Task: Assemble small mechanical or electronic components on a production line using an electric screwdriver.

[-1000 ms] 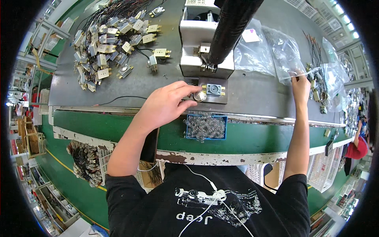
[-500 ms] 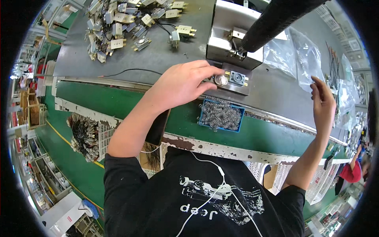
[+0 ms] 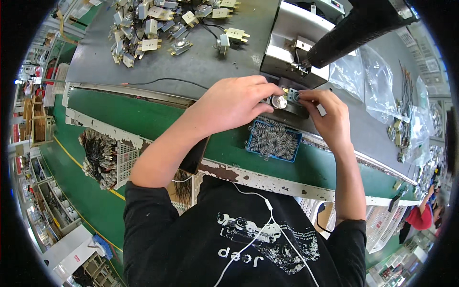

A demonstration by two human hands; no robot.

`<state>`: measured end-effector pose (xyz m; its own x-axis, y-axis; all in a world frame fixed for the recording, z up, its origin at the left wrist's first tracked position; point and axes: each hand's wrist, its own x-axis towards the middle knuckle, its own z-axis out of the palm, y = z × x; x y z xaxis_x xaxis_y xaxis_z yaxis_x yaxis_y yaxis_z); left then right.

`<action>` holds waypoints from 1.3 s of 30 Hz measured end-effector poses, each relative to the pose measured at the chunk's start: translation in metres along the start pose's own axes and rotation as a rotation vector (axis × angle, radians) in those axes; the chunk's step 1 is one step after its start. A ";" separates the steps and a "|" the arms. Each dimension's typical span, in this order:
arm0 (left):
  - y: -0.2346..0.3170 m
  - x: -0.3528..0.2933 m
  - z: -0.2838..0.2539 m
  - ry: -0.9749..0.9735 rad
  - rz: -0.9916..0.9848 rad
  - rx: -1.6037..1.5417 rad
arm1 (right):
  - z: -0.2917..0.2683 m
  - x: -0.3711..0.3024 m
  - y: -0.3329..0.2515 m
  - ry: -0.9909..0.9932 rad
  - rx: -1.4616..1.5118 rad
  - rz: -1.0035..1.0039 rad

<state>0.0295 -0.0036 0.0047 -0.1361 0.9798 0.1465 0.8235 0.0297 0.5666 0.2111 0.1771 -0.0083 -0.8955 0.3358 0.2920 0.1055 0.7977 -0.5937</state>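
Observation:
My left hand (image 3: 237, 104) is closed in a pinch around a small round silvery metal part (image 3: 278, 102) at the table's near edge. Just right of it, a small grey-blue squarish part (image 3: 293, 94) with brassy tabs sits on a dark metal block (image 3: 297, 110). My right hand (image 3: 331, 117) has its thumb and forefinger closed at that part's right side, partly covering it. Below both hands, coil springs (image 3: 273, 138) fill a blue tray (image 3: 298, 143).
Behind the block stands a shiny metal housing (image 3: 286, 36), with a thick black cylinder (image 3: 356, 38) slanting over it. Wired electrical parts (image 3: 162, 24) are heaped at the far left. Clear plastic bags (image 3: 377, 76) lie right; a black wire (image 3: 162, 80) crosses the tabletop.
My right hand has come in leftward from beside the plastic bags and now grips at the grey-blue part. My left hand keeps its pinch on the round part. The view has shifted slightly.

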 end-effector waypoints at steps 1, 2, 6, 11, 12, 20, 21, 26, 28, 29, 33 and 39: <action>0.000 0.000 0.000 -0.005 -0.002 -0.003 | 0.001 0.001 0.000 0.000 -0.027 -0.021; 0.000 0.000 0.001 -0.003 -0.006 -0.003 | 0.002 0.003 0.000 0.001 -0.054 -0.042; -0.001 0.003 0.001 -0.009 0.011 0.016 | 0.004 0.009 0.000 0.041 -0.087 -0.145; -0.002 0.006 0.002 -0.001 0.022 0.017 | 0.005 0.007 -0.003 0.054 -0.048 -0.052; 0.000 0.006 0.002 0.018 0.027 -0.015 | 0.002 0.005 -0.007 0.056 -0.046 -0.052; 0.011 0.014 0.002 0.035 0.066 -0.046 | -0.003 -0.006 -0.031 -0.003 0.287 0.114; 0.014 0.014 0.000 0.030 0.062 -0.048 | -0.003 -0.006 -0.031 0.006 0.282 0.119; 0.021 0.015 -0.004 -0.009 0.024 -0.076 | -0.007 -0.007 -0.030 0.006 0.314 0.161; 0.016 0.016 -0.001 0.038 0.054 -0.058 | -0.012 -0.006 -0.030 0.017 0.161 0.035; 0.013 0.017 -0.003 0.037 0.048 -0.056 | -0.019 -0.005 -0.024 0.135 0.117 -0.043; 0.006 0.033 -0.003 0.051 0.079 -0.043 | -0.055 0.048 -0.032 0.679 0.371 -0.362; 0.000 0.044 0.012 0.029 0.061 -0.043 | -0.049 0.096 -0.078 0.608 0.641 -0.105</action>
<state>0.0306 0.0420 0.0014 -0.1030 0.9733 0.2051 0.8066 -0.0389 0.5898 0.1382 0.1719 0.1026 -0.4838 0.6301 0.6074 -0.3894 0.4666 -0.7941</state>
